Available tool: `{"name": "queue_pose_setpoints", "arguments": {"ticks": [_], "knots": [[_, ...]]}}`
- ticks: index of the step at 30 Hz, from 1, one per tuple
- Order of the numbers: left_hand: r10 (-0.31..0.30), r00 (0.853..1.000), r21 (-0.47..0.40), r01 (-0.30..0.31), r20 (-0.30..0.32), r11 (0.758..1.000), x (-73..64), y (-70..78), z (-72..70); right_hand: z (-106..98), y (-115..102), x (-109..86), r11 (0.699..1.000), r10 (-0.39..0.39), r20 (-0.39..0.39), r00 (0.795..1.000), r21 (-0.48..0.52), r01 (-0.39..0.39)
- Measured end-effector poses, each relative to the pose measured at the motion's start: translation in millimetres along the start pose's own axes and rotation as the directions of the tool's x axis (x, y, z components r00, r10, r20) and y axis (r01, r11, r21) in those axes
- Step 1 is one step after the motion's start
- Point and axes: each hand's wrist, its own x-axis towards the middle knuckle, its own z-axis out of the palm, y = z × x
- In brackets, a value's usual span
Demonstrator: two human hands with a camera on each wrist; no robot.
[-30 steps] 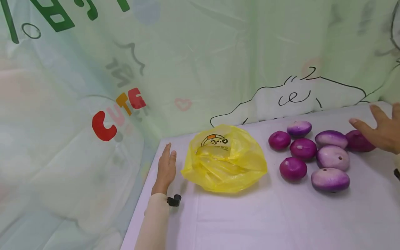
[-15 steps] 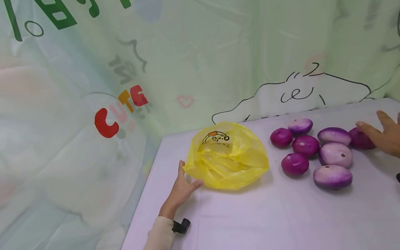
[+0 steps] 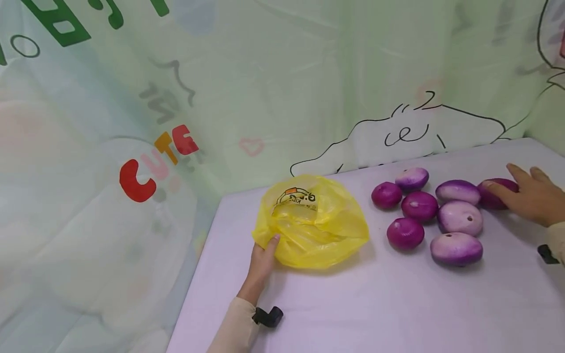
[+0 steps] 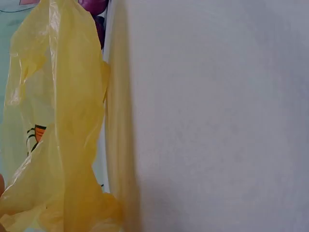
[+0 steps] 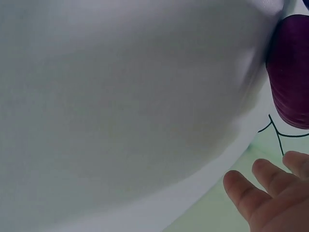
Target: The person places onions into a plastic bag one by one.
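Note:
A yellow plastic bag (image 3: pixel 315 223) stands with its mouth spread on the white-covered table. My left hand (image 3: pixel 261 264) pinches its near-left rim, thumb inside and the other fingers hidden behind the plastic. In the left wrist view the bag (image 4: pixel 72 111) fills the left side. At far right, my right hand (image 3: pixel 536 198) has its fingers extended beside a dark purple oval vegetable (image 3: pixel 499 192). The thumb overlaps it; whether they touch I cannot tell. In the right wrist view, the fingers of the right hand (image 5: pixel 273 193) are apart from that vegetable (image 5: pixel 292 72).
Left of the right hand, several round magenta-purple onions (image 3: pixel 419 206) and purple-and-white oval vegetables (image 3: pixel 460 218) lie grouped on the table (image 3: pixel 353 309). A printed green curtain (image 3: pixel 265 73) hangs behind the table and along its left side.
My left hand has moved right from beside the bag and taken hold of its rim. The right hand stays near the dark purple vegetable, which has not clearly moved.

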Motion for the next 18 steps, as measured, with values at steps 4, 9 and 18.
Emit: {"name": "queue_pose_setpoints", "arguments": {"ticks": [4, 9, 18], "knots": [[0.027, 0.998, -0.057, -0.031, -0.062, 0.998, 2.9, 3.2, 0.1, 1.8, -5.1, 3.4, 0.998, -0.065, -0.003, 0.998, 0.003, 0.065], [0.094, 0.987, -0.143, -0.113, -0.130, 0.983, 4.9, 9.1, -1.7, 6.2, -4.1, 11.8, 0.992, -0.127, -0.025, 0.992, -0.017, 0.126], [0.178, 0.942, -0.144, -0.225, -0.285, 0.964, 7.1, 17.0, 2.9, 11.3, 2.1, 21.3, 0.980, -0.193, -0.033, 0.981, -0.048, 0.192]]}}
